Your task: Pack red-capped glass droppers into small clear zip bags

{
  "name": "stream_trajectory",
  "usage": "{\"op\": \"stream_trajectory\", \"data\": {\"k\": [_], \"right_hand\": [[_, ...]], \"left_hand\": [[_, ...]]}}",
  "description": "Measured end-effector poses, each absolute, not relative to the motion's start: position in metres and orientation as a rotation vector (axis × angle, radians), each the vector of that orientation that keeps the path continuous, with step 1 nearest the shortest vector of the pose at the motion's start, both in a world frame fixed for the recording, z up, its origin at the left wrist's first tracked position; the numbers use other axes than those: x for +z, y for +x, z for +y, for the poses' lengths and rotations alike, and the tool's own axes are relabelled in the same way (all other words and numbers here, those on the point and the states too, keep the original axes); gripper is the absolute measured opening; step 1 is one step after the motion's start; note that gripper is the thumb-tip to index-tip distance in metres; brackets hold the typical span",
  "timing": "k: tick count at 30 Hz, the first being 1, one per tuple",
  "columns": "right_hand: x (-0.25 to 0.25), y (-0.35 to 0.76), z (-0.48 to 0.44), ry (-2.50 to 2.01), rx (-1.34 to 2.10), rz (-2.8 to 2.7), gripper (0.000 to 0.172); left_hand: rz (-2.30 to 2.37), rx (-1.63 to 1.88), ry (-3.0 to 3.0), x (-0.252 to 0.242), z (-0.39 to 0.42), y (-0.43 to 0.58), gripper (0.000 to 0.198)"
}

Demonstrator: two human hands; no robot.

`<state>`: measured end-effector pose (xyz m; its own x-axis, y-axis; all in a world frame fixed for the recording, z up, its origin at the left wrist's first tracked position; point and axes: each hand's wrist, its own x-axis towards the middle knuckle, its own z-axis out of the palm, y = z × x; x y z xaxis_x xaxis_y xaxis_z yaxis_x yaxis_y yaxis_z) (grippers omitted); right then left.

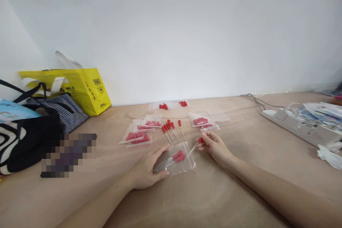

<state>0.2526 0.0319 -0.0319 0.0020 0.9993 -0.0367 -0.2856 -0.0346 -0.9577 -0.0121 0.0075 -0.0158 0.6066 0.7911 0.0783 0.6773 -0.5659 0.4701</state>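
Observation:
A clear zip bag (171, 169) lies on the table in front of me, with a couple of red-bulbed glass droppers (179, 156) inside. My left hand (146, 167) holds this bag at its left end, thumb on the near edge and fingers along the far one. Between the fingertips of my right hand (215, 148), a dropper (200, 139) is pinched by its red bulb. Its glass tube slants down left to the bag's right end; whether the tip is inside, I cannot tell. Just beyond the bag, several loose droppers (171, 130) lie with bulbs pointing away.
Filled bags of droppers (139, 135) are stacked to the left, and others (201, 122) lie to the right. More droppers (163, 107) rest by the wall. A yellow bag (93, 92) and dark striped bags (64, 110) stand left. A power strip (299, 128) with cables lies right.

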Motion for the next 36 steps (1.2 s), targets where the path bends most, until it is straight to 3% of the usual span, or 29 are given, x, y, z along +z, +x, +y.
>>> {"op": "stream_trajectory", "data": {"k": [7,19,27,31,36], "right_hand": [[-0.043,0.263,0.034,-1.134,1.243,-1.549,0.027],[-0.040,0.243,0.032,-0.928,1.351,-1.755,0.021],[-0.022,0.248,0.060,-1.036,1.378,-2.020,0.014],[0.004,0.234,0.098,-1.479,0.638,-2.041,0.004],[0.000,0.190,0.142,-1.724,0.470,-1.951,0.018]], "left_hand": [[1.174,0.382,2.487,-0.016,0.008,-0.010,0.065],[1.172,0.381,2.490,-0.016,0.007,-0.008,0.065],[1.187,0.372,2.479,-0.007,0.003,-0.005,0.064],[1.183,0.384,2.472,-0.007,0.003,-0.005,0.063],[1.144,0.437,2.481,-0.010,0.005,-0.007,0.063]]}}
